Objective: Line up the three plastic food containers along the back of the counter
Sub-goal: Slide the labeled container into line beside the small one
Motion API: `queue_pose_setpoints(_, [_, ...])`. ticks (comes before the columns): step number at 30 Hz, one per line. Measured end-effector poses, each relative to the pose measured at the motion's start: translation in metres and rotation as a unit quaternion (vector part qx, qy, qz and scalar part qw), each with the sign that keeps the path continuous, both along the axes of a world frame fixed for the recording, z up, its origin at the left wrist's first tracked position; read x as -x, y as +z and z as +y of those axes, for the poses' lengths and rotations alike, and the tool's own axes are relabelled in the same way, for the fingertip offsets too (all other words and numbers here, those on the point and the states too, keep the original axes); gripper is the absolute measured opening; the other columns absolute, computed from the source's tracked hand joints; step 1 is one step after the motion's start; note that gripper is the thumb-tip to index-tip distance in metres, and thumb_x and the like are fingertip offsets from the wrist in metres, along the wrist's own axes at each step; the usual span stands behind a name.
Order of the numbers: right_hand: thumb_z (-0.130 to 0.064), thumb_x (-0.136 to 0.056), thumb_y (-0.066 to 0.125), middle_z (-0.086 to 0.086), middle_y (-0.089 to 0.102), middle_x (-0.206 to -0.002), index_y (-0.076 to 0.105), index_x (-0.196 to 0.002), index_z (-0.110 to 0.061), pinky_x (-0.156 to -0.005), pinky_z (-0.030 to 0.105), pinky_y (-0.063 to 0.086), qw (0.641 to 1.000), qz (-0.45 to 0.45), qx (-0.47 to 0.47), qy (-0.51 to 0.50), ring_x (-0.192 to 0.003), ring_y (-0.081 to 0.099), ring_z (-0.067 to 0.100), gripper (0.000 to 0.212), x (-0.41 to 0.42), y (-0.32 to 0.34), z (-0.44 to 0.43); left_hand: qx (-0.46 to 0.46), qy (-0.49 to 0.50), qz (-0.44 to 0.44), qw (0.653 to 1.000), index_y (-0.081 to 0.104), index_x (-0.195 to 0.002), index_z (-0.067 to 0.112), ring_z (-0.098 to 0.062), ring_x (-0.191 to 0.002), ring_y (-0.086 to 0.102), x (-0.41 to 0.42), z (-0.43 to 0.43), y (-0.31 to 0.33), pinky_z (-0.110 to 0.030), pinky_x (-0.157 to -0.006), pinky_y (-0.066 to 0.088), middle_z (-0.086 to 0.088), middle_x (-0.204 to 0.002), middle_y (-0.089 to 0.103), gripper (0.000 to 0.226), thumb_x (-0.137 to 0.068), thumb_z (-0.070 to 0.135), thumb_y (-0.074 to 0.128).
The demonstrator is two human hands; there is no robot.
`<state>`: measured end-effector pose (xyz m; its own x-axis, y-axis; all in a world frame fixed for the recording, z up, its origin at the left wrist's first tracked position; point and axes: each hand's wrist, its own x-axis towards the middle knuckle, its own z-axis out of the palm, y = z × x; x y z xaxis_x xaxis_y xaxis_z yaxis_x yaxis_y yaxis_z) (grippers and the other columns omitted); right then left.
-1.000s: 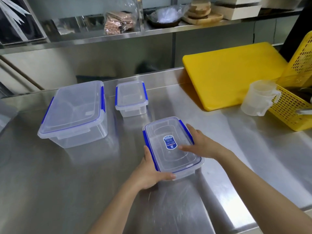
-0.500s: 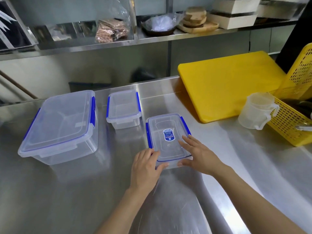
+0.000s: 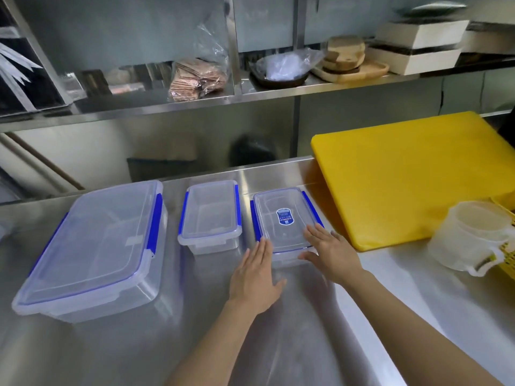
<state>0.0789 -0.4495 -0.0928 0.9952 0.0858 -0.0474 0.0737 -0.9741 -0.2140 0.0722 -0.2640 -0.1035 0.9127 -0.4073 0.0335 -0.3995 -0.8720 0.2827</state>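
Three clear plastic containers with blue clips stand in a row near the back of the steel counter [image 3: 111, 355]. The large container [image 3: 94, 246] is on the left, a small container [image 3: 209, 215] sits in the middle, and a flat labelled container [image 3: 282, 218] is on the right. My left hand [image 3: 256, 277] lies flat with its fingertips against the near left corner of the labelled container. My right hand [image 3: 331, 252] rests on its near right corner, fingers spread on the lid. Neither hand grips it.
A yellow cutting board [image 3: 404, 176] leans against the back wall just right of the labelled container. A translucent measuring jug [image 3: 471, 238] and a yellow basket [image 3: 508, 246] stand at the far right. A steel shelf [image 3: 195, 103] with bags and boards runs above.
Both hands pushed the labelled container away from me, from mid-counter back into line beside the small container. The grip on its sides loosened to flat fingertips.
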Motion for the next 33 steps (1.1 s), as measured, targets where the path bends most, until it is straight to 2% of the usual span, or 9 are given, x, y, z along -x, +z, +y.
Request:
queue_pose_setpoints(11, [-0.05,-0.092,0.029,0.004,0.011,-0.158,0.01,-0.147,-0.015,-0.117,0.031,0.012,1.0,-0.01,-0.001,-0.005,-0.145,0.004,0.019,0.068,-0.071,-0.012,-0.008,0.041,0.049,0.082,0.995,-0.01,-0.148,0.018,-0.015,-0.145,-0.007,-0.073,-0.02,-0.001,-0.03,-0.115,0.0,0.002,-0.159,-0.01,0.094,-0.087,0.05,0.053])
queue_pose_setpoints(13, [-0.065,-0.084,0.005,0.004,0.015,-0.157,0.012,-0.146,-0.015,-0.116,0.032,0.015,1.0,-0.027,0.008,-0.007,-0.145,0.009,0.019,0.08,-0.075,-0.015,-0.014,0.046,0.05,0.082,0.994,-0.008,-0.148,0.019,-0.014,-0.145,-0.007,-0.08,-0.025,-0.001,-0.03,-0.115,0.001,0.003,-0.159,-0.009,0.093,-0.086,0.05,0.054])
queue_pose_setpoints(15, [-0.076,-0.06,-0.024,0.004,0.02,-0.156,0.015,-0.146,-0.016,-0.116,0.032,0.016,0.999,-0.031,0.008,-0.01,-0.144,0.013,0.019,0.112,-0.077,-0.019,-0.024,0.046,0.049,0.079,0.995,-0.008,-0.148,0.019,-0.014,-0.145,-0.007,-0.084,-0.03,-0.003,-0.028,-0.111,-0.001,0.003,-0.159,-0.009,0.094,-0.085,0.052,0.054])
queue_pose_setpoints(16, [-0.077,-0.053,-0.029,0.003,0.02,-0.156,0.016,-0.146,-0.016,-0.115,0.031,0.014,0.999,-0.032,0.011,-0.01,-0.144,0.013,0.018,0.119,-0.078,-0.02,-0.028,0.046,0.048,0.081,0.994,-0.008,-0.148,0.02,-0.014,-0.145,-0.007,-0.085,-0.033,-0.004,-0.027,-0.11,-0.002,0.003,-0.159,-0.009,0.095,-0.085,0.052,0.055])
queue_pose_setpoints(18, [-0.077,-0.059,-0.024,0.002,0.019,-0.156,0.016,-0.146,-0.016,-0.116,0.029,0.011,0.999,-0.029,0.013,-0.006,-0.144,0.012,0.017,0.114,-0.078,-0.016,-0.033,0.048,0.045,0.094,0.993,-0.008,-0.148,0.02,-0.015,-0.145,-0.008,-0.083,-0.038,-0.005,-0.029,-0.113,0.001,0.004,-0.159,-0.01,0.095,-0.085,0.053,0.055])
queue_pose_setpoints(21, [-0.057,-0.09,0.02,0.002,0.014,-0.157,0.013,-0.146,-0.016,-0.116,0.028,0.007,0.999,-0.022,0.023,-0.003,-0.145,0.008,0.015,0.07,-0.077,-0.008,-0.04,0.037,0.033,0.098,0.994,-0.009,-0.148,0.019,-0.017,-0.145,-0.008,-0.082,-0.044,0.0,-0.033,-0.116,0.004,0.003,-0.159,-0.011,0.093,-0.086,0.051,0.053])
queue_pose_setpoints(23, [-0.047,-0.093,0.032,0.002,0.012,-0.157,0.013,-0.146,-0.015,-0.116,0.026,0.004,1.0,-0.005,0.023,-0.007,-0.145,0.007,0.014,0.065,-0.076,-0.006,-0.047,0.028,0.015,0.092,0.995,-0.008,-0.148,0.018,-0.017,-0.146,-0.008,-0.084,-0.049,0.004,-0.031,-0.115,0.002,0.001,-0.159,-0.01,0.091,-0.087,0.049,0.052])
queue_pose_setpoints(30, [-0.048,-0.093,0.035,0.0,0.01,-0.158,0.014,-0.146,-0.016,-0.116,0.027,0.005,0.999,-0.001,0.006,-0.033,-0.145,0.005,0.012,0.065,-0.072,-0.004,-0.06,0.014,-0.025,0.077,0.997,-0.012,-0.147,0.013,-0.015,-0.145,-0.012,-0.088,-0.062,-0.006,-0.025,-0.109,-0.01,-0.003,-0.158,-0.015,0.092,-0.089,0.045,0.051])
queue_pose_setpoints(33, [-0.051,-0.093,0.029,-0.001,0.007,-0.158,0.009,-0.147,-0.018,-0.117,0.033,0.003,0.998,0.011,0.053,-0.041,-0.145,0.002,0.013,0.066,-0.072,-0.004,-0.057,0.004,-0.035,0.071,0.997,-0.008,-0.148,0.017,-0.014,-0.145,-0.011,-0.093,-0.055,-0.006,-0.026,-0.109,-0.012,0.0,-0.159,-0.012,0.089,-0.089,0.048,0.05])
